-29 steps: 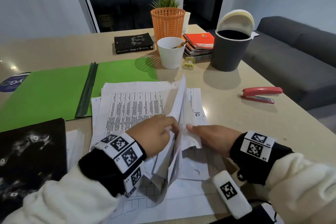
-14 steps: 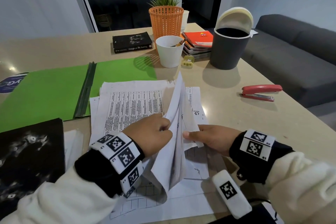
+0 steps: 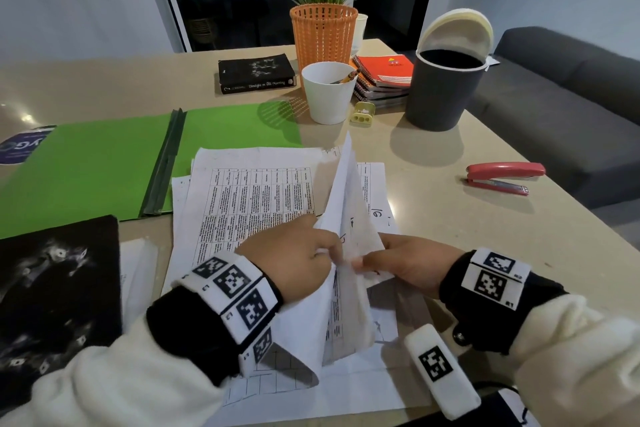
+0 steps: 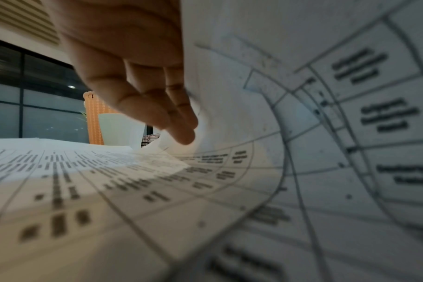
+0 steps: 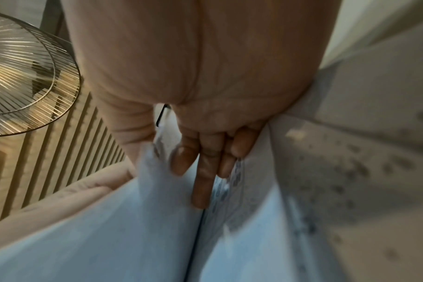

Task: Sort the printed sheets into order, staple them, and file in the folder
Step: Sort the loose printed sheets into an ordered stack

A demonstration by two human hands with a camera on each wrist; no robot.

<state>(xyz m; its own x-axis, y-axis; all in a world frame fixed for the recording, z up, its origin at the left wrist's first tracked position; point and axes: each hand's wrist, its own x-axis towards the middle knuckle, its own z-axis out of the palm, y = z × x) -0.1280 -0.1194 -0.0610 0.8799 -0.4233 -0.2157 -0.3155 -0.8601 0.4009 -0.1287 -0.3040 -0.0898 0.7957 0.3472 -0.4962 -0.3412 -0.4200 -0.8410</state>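
Note:
A stack of white printed sheets (image 3: 249,198) with tables of text lies in front of me on the table. Several sheets (image 3: 341,204) stand lifted upright in the middle of it. My left hand (image 3: 294,253) grips their left side, its fingers (image 4: 157,106) resting against the curved paper (image 4: 302,133). My right hand (image 3: 405,263) pinches the sheets from the right, its fingers (image 5: 200,171) tucked between pages. An open green folder (image 3: 104,163) lies at the left. A red stapler (image 3: 502,177) sits at the right.
A white cup (image 3: 327,94) with pencils, an orange basket (image 3: 323,35), a dark bin (image 3: 443,87), notebooks (image 3: 384,74), a yellow sharpener (image 3: 363,113) and a black book (image 3: 256,73) stand at the back. Another black book (image 3: 55,288) lies near left. A sofa (image 3: 568,94) is beyond the table's right edge.
Both hands have drawn closer together on the lifted sheets, and the upright pages have shifted slightly.

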